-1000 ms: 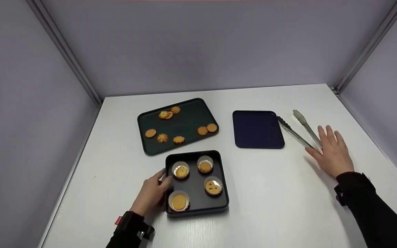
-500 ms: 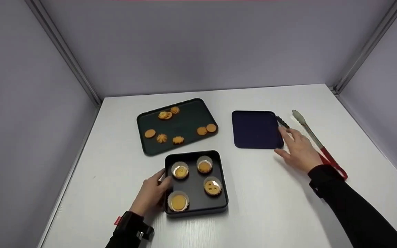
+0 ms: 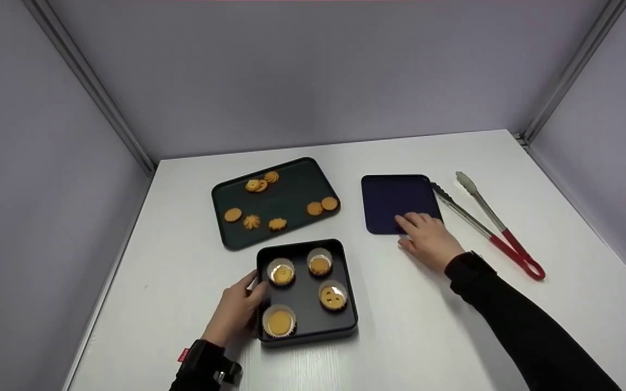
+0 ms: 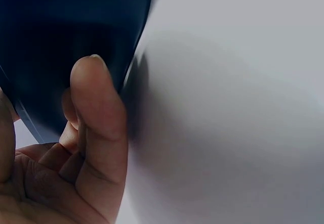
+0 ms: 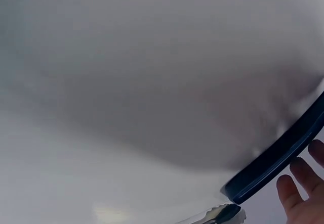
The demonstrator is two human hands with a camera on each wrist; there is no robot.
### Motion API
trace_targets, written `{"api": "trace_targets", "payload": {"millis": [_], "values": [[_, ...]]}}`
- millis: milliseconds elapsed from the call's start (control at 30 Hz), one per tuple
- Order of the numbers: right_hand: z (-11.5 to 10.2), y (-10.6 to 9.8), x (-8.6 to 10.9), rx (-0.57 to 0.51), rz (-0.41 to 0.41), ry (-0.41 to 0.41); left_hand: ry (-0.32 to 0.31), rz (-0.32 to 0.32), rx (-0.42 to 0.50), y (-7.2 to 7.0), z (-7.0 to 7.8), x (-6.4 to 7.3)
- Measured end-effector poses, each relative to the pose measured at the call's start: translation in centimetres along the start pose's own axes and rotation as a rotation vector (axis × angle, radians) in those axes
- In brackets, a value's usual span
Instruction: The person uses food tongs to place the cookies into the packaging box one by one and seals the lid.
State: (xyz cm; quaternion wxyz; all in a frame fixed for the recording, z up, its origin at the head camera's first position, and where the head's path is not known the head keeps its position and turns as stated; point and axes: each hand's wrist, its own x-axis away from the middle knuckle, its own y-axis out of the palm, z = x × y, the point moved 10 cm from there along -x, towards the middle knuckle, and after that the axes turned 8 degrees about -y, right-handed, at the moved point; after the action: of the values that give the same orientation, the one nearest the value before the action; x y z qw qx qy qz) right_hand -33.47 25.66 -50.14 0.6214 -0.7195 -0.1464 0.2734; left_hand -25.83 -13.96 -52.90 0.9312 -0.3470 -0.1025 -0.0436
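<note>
My left hand (image 3: pixel 234 312) grips the left wall of a dark square tin (image 3: pixel 305 309), its thumb at the rim. In the left wrist view the thumb (image 4: pixel 98 97) lies against the dark wall. Inside the tin stand several paper cups, among them a front-left cup (image 3: pixel 279 321), each with a cookie. My right hand (image 3: pixel 431 241) reaches over the front right corner of a dark blue square lid (image 3: pixel 397 198), fingers extended. In the right wrist view fingertips (image 5: pixel 302 171) are close to the lid's rim (image 5: pixel 276 158); contact is unclear.
A dark green tray (image 3: pixel 286 195) with several loose cookies (image 3: pixel 251 221) lies behind the tin. Red-handled tongs (image 3: pixel 503 239) lie spread to the right of the lid, one tip close to its edge. Grey panels (image 3: pixel 313 76) enclose the white table (image 3: pixel 182 217).
My right hand has left the tongs and moved left to the front of the blue lid. My left hand stays on the tin. The view has shifted slightly.
</note>
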Motion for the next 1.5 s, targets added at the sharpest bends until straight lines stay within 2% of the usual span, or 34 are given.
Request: {"api": "trace_targets", "payload": {"millis": [467, 700, 833, 967, 1167, 1367, 1500], "values": [[-1.6, 0.5, -0.5, 0.065, -0.041, -0.081, -0.007, 0.001, 0.007, 0.0, 0.0, 0.0], [-3.3, 0.4, -0.2, 0.12, -0.022, -0.223, -0.029, -0.011, 0.028, 0.1, -0.2, 0.1], [-4.1, -0.3, -0.2, 0.148, -0.015, -0.273, -0.046, -0.016, 0.046, 0.2, -0.4, 0.1], [-4.7, -2.2, -0.3, 0.19, 0.045, -0.315, -0.051, -0.017, 0.044, 0.2, -0.5, 0.0], [-5.2, -6.4, -0.6, 0.23, 0.209, -0.368, -0.049, -0.022, 0.045, 0.3, -0.5, -0.1], [-6.2, -10.5, -0.4, 0.179, 0.36, -0.404, -0.03, -0.015, 0.047, 0.3, -0.4, -0.2], [-6.7, -12.3, -0.3, 0.115, 0.408, -0.386, -0.031, -0.018, 0.056, 0.3, -0.4, -0.1]]}}
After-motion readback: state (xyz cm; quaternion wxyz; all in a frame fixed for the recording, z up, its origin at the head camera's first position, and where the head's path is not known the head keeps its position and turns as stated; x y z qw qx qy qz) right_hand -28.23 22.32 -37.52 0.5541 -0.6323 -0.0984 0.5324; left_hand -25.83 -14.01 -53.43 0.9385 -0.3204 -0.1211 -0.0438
